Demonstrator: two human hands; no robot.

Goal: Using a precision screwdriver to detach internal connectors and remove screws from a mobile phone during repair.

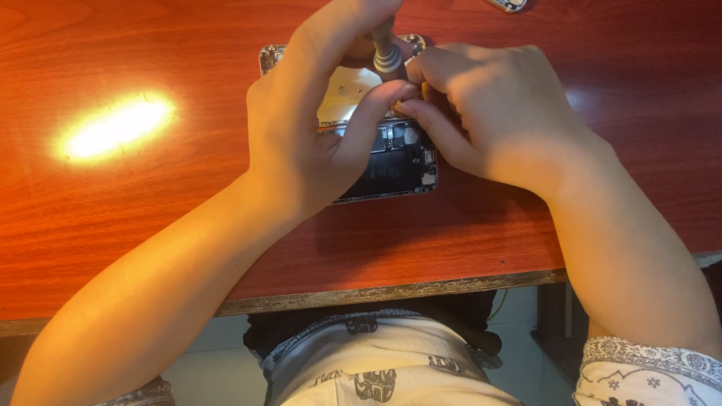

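1. Red-brown wood table (pixel 135 218) fills most of my view, w/ a bright glare patch on its left part and a worn front edge at the bottom.
2. Opened phone (pixel 395 169) lies flat near the middle-top of the table, back shell up, dark battery and small boards exposed; a silvery plate covers its upper half.
3. I see my left hand (pixel 316 128) arched over the phone, thumb and forefinger pinched on the grey handle of a small screwdriver (pixel 385 53), which stands about upright over the phone's upper half.
4. My right hand (pixel 489 113) sits just beside it, fingers curled in, fingertips (pixel 410 105) touching the left thumb close to the driver shaft. Can't tell if they press the phone or grip the shaft — the contact spot is hidden.
5. Both forearms come in from the bottom corners; patterned sleeve (pixel 647 368) shows at the right elbow.
6. Small pale object (pixel 510 4) is cut off by the top edge, well apart from the phone; can't tell what it is.
7. Below the table edge: my lap in patterned light cloth (pixel 376 368).
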